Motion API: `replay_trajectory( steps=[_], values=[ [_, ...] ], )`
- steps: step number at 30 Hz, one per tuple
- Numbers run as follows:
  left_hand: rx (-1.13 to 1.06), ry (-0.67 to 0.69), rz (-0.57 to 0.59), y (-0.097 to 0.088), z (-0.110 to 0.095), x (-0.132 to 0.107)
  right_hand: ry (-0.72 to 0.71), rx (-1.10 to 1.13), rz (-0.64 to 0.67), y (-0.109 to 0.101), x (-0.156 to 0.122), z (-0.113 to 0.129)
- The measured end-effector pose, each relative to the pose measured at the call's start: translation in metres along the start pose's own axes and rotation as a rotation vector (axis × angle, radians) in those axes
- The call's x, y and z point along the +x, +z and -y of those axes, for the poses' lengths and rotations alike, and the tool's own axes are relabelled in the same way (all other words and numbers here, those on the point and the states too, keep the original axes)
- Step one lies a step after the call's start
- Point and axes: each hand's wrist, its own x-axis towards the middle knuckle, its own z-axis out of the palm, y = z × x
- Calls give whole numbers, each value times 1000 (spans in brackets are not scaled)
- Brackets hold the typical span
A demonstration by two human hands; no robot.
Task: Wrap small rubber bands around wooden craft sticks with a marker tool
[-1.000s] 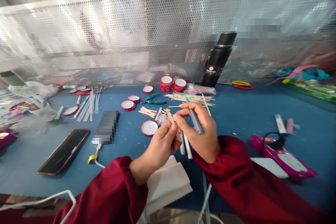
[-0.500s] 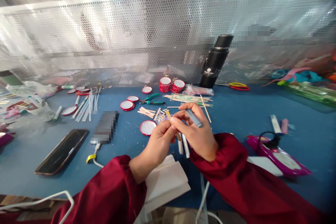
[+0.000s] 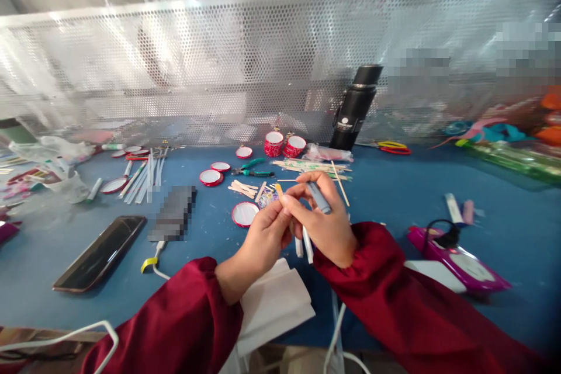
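Note:
My left hand (image 3: 264,232) is closed, pinching a small wooden craft stick (image 3: 279,189) whose yellow upper end shows above the fingertips. My right hand (image 3: 329,223) meets it there, thumb and fingers closed around the same stick. Tucked in my right hand's curled fingers is a grey-blue marker (image 3: 318,197); its tip cannot be made out. Behind the hands lie loose wooden craft sticks (image 3: 242,188) and a red-rimmed round lid with a white inside (image 3: 245,214). White tubes (image 3: 307,244) show just under my right hand.
Green-handled pliers (image 3: 256,172), stacked red round tins (image 3: 274,144) and a leaning black flask (image 3: 356,108) stand farther back. Two phones, one dark phone (image 3: 100,254) nearest, lie left. Folded white paper (image 3: 278,301) is below my wrists. A purple power strip (image 3: 460,263) lies right.
The view has shifted slightly. Both hands stay together on the stick; its lower end, which showed below the fingers before, is now hidden.

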Motion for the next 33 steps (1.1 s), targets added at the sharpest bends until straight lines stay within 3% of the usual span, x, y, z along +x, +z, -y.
replay_trajectory(
  steps=[15,26,33],
  values=[
    [91,14,-77,-2,-2,8,-54,-56,-4,-1,5,-6],
    [-15,-48,-45,1,9,11,-254,-108,-169,-7,5,1],
    [-22,14,-83,-4,13,12,-300,-288,-68,-8,-2,4]
  ],
)
